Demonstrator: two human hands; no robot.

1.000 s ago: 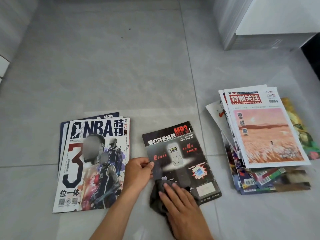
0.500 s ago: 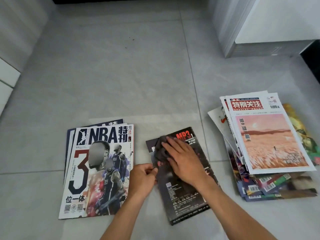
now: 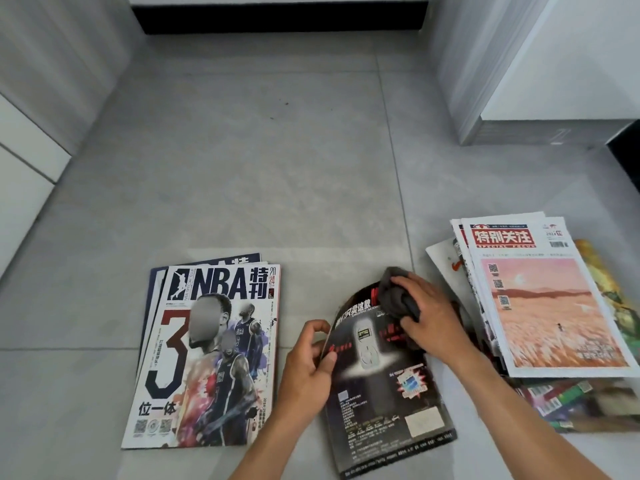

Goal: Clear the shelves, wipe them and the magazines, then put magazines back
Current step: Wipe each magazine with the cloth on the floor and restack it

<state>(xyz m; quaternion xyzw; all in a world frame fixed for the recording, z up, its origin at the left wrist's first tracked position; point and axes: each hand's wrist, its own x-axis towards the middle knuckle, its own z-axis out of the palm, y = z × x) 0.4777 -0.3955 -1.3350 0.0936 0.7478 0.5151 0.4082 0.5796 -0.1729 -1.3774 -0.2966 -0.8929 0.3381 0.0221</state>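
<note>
Your left hand [image 3: 306, 368] pinches dark magazine [image 3: 384, 393] at left edge, lifted off floor [image 3: 259, 168] — steadies it for wiping. Your right hand [image 3: 427, 315], fingers curled round cloth [image 3: 393, 294], presses top corner. NBA pile [image 3: 207, 358] left, uncleaned stack [image 3: 547, 306] right — likely sorted.

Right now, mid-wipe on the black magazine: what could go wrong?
1. The left hand pinches the black magazine only at its left edge, which is lifted and curled; pressure there could crease the cover.
2. The right hand presses the grey cloth at the top corner, close to the loose right-hand pile; a wide stroke may knock it askew.
</note>
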